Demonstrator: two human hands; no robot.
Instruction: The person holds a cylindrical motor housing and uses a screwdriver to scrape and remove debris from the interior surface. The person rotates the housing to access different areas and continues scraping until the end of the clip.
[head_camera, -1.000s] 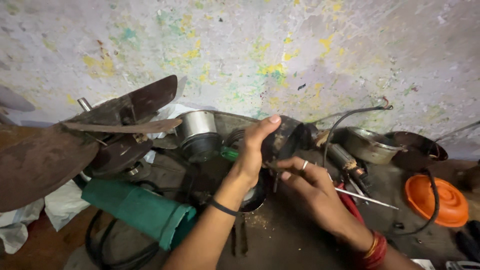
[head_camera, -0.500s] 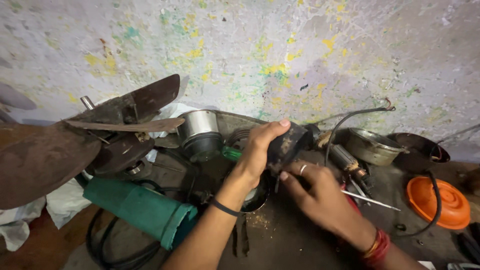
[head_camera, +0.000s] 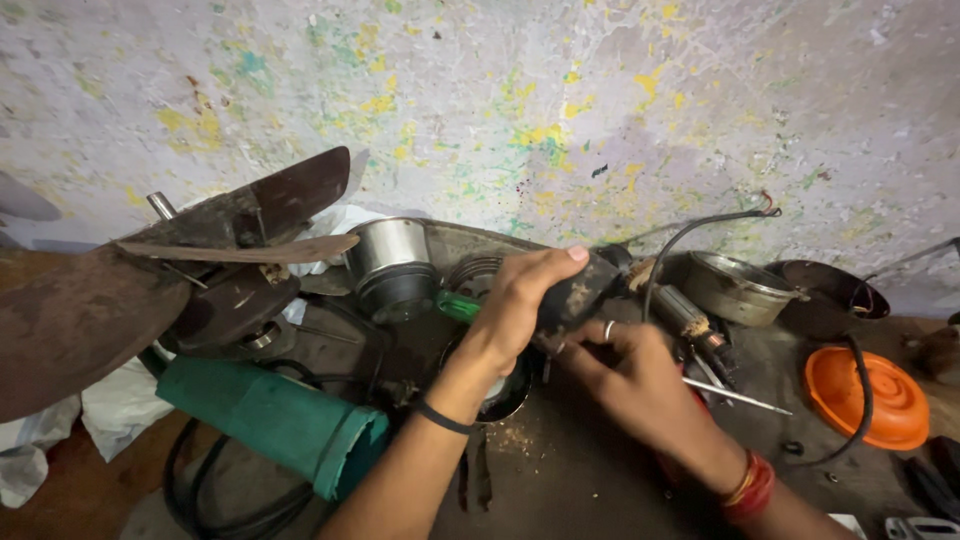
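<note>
My left hand (head_camera: 520, 300) clamps the dusty black motor housing (head_camera: 580, 290) at centre; my right hand (head_camera: 630, 375), at its 5 o'clock, pinches something thin underneath, what I cannot tell. Rusty fan blades (head_camera: 90, 310) crowd 9 o'clock, a smooth orange plastic cap (head_camera: 895, 400) lies at 3 o'clock
</note>
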